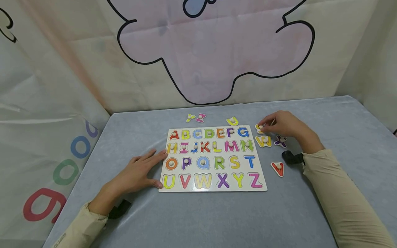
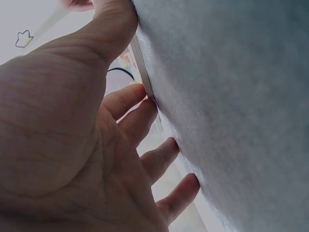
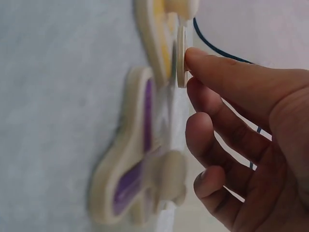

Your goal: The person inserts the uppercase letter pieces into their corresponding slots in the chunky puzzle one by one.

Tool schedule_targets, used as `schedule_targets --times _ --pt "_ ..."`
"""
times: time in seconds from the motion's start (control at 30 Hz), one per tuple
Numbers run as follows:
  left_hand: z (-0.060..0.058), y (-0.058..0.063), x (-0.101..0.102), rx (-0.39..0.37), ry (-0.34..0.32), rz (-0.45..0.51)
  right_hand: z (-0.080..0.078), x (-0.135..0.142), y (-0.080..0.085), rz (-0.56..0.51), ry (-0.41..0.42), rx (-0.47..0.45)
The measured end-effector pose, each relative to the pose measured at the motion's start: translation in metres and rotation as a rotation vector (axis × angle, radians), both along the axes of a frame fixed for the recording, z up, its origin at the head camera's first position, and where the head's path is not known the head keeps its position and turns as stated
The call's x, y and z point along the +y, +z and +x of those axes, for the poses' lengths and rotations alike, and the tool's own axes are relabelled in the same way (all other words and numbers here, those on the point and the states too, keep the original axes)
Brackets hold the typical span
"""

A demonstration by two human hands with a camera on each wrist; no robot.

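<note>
The left hand (image 1: 136, 172), fingers spread, rests along its side of the letter board (image 1: 193, 170). The right hand (image 1: 283, 125) pinches a small yellow piece (image 1: 258, 129). Judging by knobs (image 1: 203, 162), A through R look seated; the bottom row (image 1: 203, 181) remains, its W (image 1: 263, 141), X (image 1: 280, 141) and V (image 1: 278, 168) lying nearest the right hand.

From above, the head camera faces forward and down to the board (image 1: 212, 171); close beside it, wrist views share left hand (image 1: 138, 174), right hand (image 1: 283, 124), respectively.
</note>
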State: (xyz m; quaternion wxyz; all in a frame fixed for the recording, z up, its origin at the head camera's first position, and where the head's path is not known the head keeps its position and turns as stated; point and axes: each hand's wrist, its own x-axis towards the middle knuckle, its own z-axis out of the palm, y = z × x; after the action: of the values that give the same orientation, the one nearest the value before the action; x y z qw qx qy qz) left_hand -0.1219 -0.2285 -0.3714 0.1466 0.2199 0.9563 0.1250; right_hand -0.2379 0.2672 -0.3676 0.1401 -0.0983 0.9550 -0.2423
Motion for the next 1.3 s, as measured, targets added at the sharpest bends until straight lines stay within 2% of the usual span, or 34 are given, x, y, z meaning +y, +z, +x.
schedule_targets --times 0.17,0.37,0.73,1.3 --pt "0.0 0.001 0.001 -0.001 0.002 -0.002 0.002 -0.004 0.008 0.001 -0.018 0.024" --pt "-0.001 0.001 0.001 0.006 -0.008 -0.001 0.006 -0.007 0.019 0.007 0.0 0.06" --pt "-0.002 0.001 0.0 -0.005 -0.01 -0.008 0.013 -0.018 0.034 0.002 -0.009 0.074" --pt "-0.001 0.003 -0.001 -0.016 -0.035 -0.012 0.034 -0.041 0.055 -0.003 0.102 0.153"
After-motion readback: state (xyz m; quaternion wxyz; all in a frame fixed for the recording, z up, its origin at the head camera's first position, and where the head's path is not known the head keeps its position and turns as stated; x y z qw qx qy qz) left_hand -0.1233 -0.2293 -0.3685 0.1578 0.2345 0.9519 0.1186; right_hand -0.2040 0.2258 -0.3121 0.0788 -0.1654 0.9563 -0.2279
